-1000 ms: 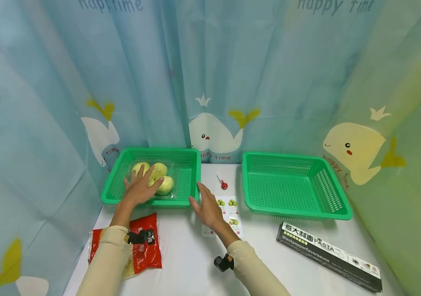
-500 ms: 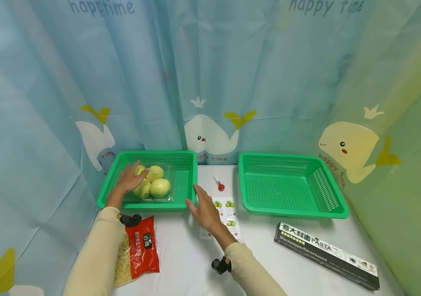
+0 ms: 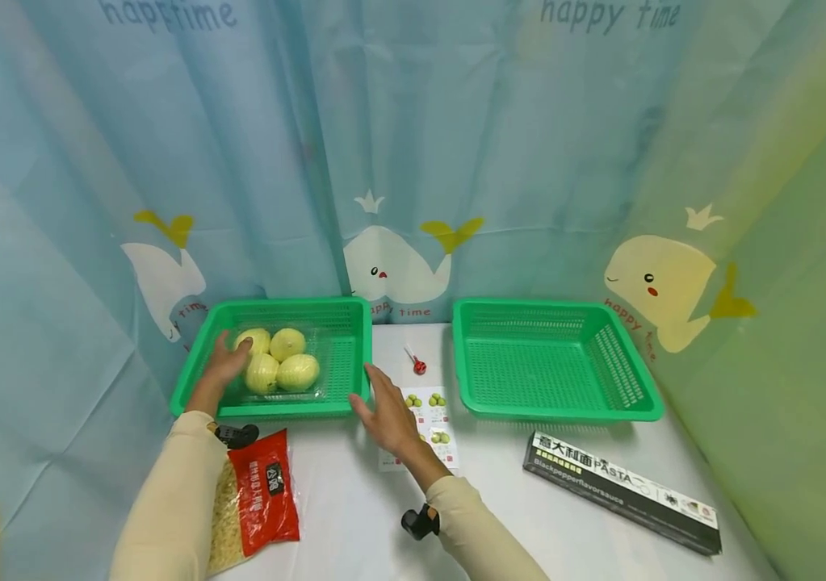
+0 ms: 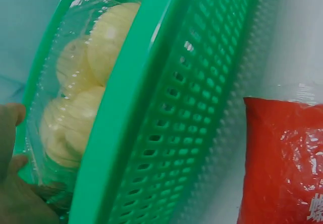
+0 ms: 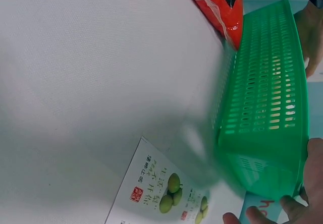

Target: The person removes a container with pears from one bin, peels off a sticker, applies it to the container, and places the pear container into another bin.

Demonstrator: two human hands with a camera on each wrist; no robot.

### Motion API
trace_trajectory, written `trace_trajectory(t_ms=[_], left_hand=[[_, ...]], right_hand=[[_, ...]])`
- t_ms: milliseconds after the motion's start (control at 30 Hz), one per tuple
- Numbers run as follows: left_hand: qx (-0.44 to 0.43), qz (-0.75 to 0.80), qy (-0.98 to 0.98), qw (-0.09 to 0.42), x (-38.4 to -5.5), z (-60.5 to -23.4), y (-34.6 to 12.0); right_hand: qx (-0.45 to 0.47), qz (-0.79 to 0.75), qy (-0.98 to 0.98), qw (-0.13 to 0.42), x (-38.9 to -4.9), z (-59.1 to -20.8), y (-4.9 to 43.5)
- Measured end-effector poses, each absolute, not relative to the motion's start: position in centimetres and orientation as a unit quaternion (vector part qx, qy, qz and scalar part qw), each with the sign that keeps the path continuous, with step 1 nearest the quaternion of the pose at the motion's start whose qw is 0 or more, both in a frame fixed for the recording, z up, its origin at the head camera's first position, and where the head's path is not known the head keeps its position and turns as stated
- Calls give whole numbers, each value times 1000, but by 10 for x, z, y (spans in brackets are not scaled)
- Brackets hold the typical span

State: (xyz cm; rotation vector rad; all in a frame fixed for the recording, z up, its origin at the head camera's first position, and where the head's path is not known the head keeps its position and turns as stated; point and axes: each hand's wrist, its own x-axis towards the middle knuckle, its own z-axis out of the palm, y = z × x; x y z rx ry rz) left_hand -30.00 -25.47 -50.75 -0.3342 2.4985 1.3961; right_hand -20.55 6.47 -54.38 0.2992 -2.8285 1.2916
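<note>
A clear plastic pack of several pale yellow-green round fruits [image 3: 298, 372] sits in the left green basket [image 3: 345, 355], also seen in the left wrist view. My left hand [image 3: 222, 363] reaches over the front rim to the left end of the pack, its thumb near the wrap; I cannot tell whether the fingers press on it. My right hand [image 3: 389, 415] is at the basket's right front corner, fingers extended along the outside. In the right wrist view, its thumb lies by the rim. A printed sheet [image 5: 166, 191] with fruit pictures lies partly under that hand.
The right green basket [image 3: 529, 363] stands across from the left one. Between them lies a red lollipop [image 3: 419, 366]. A red pasta bag [image 3: 267, 488] lies near my left forearm, a black-and-white pasta box [image 3: 623, 492] at right front. Curtains enclose the table.
My left hand has slid left from over the fruits to the pack's left end, uncovering more of them. My right hand stays at the basket corner. The head view has turned slightly right.
</note>
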Motion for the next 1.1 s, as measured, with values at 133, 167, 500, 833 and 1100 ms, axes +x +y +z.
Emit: trace_trajectory(t_ms=[133, 167, 500, 833, 1100], left_hand=[[-152, 430, 879, 142, -298, -508, -254], [-160, 414, 885, 144, -297, -507, -254], [-169, 432, 873, 148, -295, -510, -247], [-166, 495, 837, 166, -306, -513, -251], [-177, 505, 821, 198, -304, -517, -255]], right_hand=[[95, 419, -903, 7, -205, -543, 64], [95, 419, -903, 5, -205, -542, 64], [93, 423, -901, 10, -206, -542, 64], [95, 418, -903, 14, -211, -538, 64], [87, 425, -901, 4, -208, -544, 63]])
